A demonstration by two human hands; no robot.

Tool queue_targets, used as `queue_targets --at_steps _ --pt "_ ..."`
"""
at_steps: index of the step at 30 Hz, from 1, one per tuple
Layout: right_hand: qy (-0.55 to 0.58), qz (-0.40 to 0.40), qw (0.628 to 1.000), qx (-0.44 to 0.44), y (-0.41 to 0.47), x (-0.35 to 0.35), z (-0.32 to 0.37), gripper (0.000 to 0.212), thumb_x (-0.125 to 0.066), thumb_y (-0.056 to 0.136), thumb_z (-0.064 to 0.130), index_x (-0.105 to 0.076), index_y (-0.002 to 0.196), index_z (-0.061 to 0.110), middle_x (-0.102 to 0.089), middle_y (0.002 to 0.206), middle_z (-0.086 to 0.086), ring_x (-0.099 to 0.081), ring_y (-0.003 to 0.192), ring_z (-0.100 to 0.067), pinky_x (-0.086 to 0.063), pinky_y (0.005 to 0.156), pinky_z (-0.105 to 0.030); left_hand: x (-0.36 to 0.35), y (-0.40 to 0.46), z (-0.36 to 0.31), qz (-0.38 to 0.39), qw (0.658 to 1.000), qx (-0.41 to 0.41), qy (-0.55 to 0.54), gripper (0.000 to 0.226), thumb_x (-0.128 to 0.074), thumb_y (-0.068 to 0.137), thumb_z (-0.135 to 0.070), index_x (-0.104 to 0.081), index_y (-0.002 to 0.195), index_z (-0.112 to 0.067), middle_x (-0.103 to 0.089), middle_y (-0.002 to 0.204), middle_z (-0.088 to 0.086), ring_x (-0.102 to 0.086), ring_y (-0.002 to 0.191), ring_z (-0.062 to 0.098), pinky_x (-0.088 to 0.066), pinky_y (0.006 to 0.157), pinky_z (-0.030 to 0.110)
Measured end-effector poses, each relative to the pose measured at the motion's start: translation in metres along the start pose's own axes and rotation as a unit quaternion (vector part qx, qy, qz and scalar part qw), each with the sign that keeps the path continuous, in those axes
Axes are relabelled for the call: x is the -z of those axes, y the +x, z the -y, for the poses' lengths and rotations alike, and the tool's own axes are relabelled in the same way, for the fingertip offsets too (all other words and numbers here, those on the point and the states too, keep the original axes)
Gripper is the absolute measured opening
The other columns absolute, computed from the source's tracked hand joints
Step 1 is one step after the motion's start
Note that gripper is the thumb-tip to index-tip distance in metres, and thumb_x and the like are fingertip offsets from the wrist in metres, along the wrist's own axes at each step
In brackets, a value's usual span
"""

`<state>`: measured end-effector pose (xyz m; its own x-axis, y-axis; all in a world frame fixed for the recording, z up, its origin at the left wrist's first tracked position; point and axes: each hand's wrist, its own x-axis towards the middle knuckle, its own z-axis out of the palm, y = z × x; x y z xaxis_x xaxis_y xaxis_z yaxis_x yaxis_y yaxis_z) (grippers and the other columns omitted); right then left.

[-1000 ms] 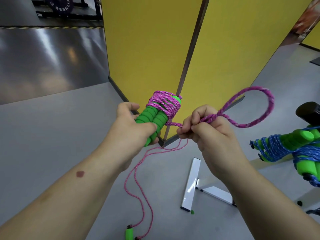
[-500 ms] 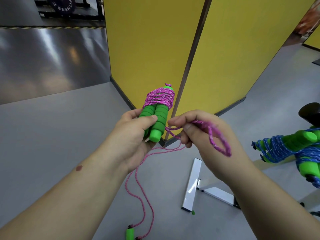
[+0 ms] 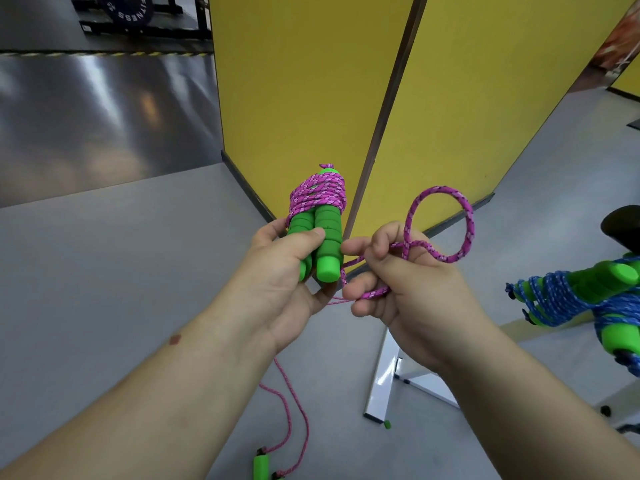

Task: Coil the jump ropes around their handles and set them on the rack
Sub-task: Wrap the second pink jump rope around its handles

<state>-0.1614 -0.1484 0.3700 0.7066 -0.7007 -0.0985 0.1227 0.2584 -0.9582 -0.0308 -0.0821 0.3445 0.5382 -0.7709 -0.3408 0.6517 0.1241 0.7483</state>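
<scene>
The left hand (image 3: 284,271) clamped the upright handles (image 3: 317,237), while the right hand (image 3: 398,285), just beside, pinched the rope (image 3: 440,223) looped away from them.

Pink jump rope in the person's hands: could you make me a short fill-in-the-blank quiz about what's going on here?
1. The left hand grips two ____ foam handles side by side.
2. The pink rope is wound around the handles' ____ ends.
3. The right hand holds the loose pink rope in a ____.
4. The finished bundles at the right edge are wrapped in ____ rope.

Missing words: green; upper; loop; blue
</scene>
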Motion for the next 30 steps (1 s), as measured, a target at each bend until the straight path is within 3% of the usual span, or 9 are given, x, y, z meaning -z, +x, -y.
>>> queue_targets --at_steps 4,6,8,15,19,21,24,26,30 --pt "0.017 -0.013 1.000 -0.011 -0.002 -0.007 -0.002 0.036 -0.044 0.104 -0.001 -0.050 0.071 0.013 -0.067 0.091 -0.010 -0.066 0.052 -0.023 -0.054 0.046 -0.028 -0.006 -0.005 0.002 0.014 0.999 -0.002 -0.034 0.048 -0.056 0.101 -0.007 -0.040 0.142 -0.027 -0.069 0.115 0.021 -0.064 0.061 0.025 -0.052 0.055 0.040" --pt "0.032 -0.013 0.999 -0.011 -0.003 -0.012 -0.003 0.040 -0.044 0.104 -0.001 -0.050 0.068 0.015 -0.065 0.088 -0.008 -0.067 0.053 -0.024 -0.055 0.046 -0.029 -0.010 -0.009 0.007 0.015 0.998 -0.002 -0.060 0.044 -0.051 0.104 -0.006 -0.039 0.140 -0.028 -0.069 0.092 0.020 -0.050 0.040 0.017 -0.044 0.040 0.028" --pt "0.048 -0.017 0.999 -0.008 -0.004 -0.017 -0.005 0.041 -0.043 0.104 -0.001 -0.051 0.067 0.015 -0.064 0.086 -0.008 -0.067 0.053 -0.025 -0.056 0.046 -0.029 -0.013 -0.010 0.011 0.012 0.997 -0.002 -0.081 0.040 -0.048 0.105 -0.005 -0.039 0.136 -0.028 -0.066 0.069 0.012 -0.037 0.032 0.011 -0.035 0.033 0.020" --pt "0.084 -0.053 0.995 0.012 -0.005 -0.026 -0.013 0.044 -0.041 0.104 -0.004 -0.053 0.065 0.014 -0.061 0.085 -0.010 -0.067 0.054 -0.026 -0.055 0.047 -0.031 -0.004 -0.005 0.006 0.061 0.991 0.077 -0.094 0.054 -0.052 0.105 -0.019 -0.032 0.155 -0.016 -0.058 0.082 0.013 -0.036 0.034 0.009 -0.032 0.033 0.016" --pt "0.108 -0.047 0.992 0.043 -0.005 -0.029 -0.012 0.034 -0.041 0.103 -0.005 -0.047 0.074 0.010 -0.056 0.088 -0.012 -0.069 0.056 -0.026 -0.056 0.050 -0.030 -0.009 -0.010 0.010 0.030 0.996 0.014 -0.083 0.046 -0.051 0.103 -0.004 -0.042 0.143 -0.025 -0.061 0.087 0.009 -0.039 0.037 0.004 -0.039 0.039 0.016" --pt "0.119 -0.054 0.990 0.046 -0.004 -0.028 -0.008 0.037 -0.040 0.104 -0.005 -0.049 0.071 0.011 -0.058 0.082 -0.009 -0.068 0.054 -0.024 -0.056 0.049 -0.030 -0.013 -0.013 0.015 0.025 0.999 -0.014 -0.036 0.060 -0.051 0.099 0.005 -0.045 0.138 -0.040 -0.065 0.101 0.008 -0.053 0.049 0.006 -0.049 0.049 0.021" --pt "0.116 -0.063 0.989 0.062 0.000 -0.021 0.000 0.039 -0.039 0.105 -0.003 -0.050 0.071 0.013 -0.062 0.072 -0.002 -0.065 0.052 -0.023 -0.056 0.048 -0.030 -0.015 -0.015 0.022 0.011 0.997 -0.038 0.069 0.078 -0.058 0.091 0.010 -0.042 0.137 -0.050 -0.075 0.114 -0.001 -0.075 0.087 0.016 -0.060 0.073 0.034" --pt "0.106 -0.078 0.988 0.084 0.005 -0.013 0.005 0.037 -0.038 0.104 -0.005 -0.049 0.073 0.013 -0.060 0.077 -0.003 -0.063 0.053 -0.022 -0.055 0.048 -0.030 -0.013 -0.013 0.021 0.009 0.993 -0.048 0.110 0.081 -0.060 0.090 0.010 -0.041 0.138 -0.052 -0.073 0.117 -0.002 -0.076 0.095 0.018 -0.060 0.071 0.034" --pt "0.080 -0.105 0.984 0.122 0.012 0.003 0.010 0.036 -0.037 0.101 -0.010 -0.046 0.075 0.014 -0.057 0.082 -0.007 -0.056 0.053 -0.021 -0.052 0.048 -0.032 -0.008 -0.012 0.011 0.041 0.982 -0.059 0.176 0.080 -0.062 0.092 0.009 -0.044 0.144 -0.049 -0.068 0.117 0.001 -0.073 0.082 0.015 -0.055 0.060 0.031"
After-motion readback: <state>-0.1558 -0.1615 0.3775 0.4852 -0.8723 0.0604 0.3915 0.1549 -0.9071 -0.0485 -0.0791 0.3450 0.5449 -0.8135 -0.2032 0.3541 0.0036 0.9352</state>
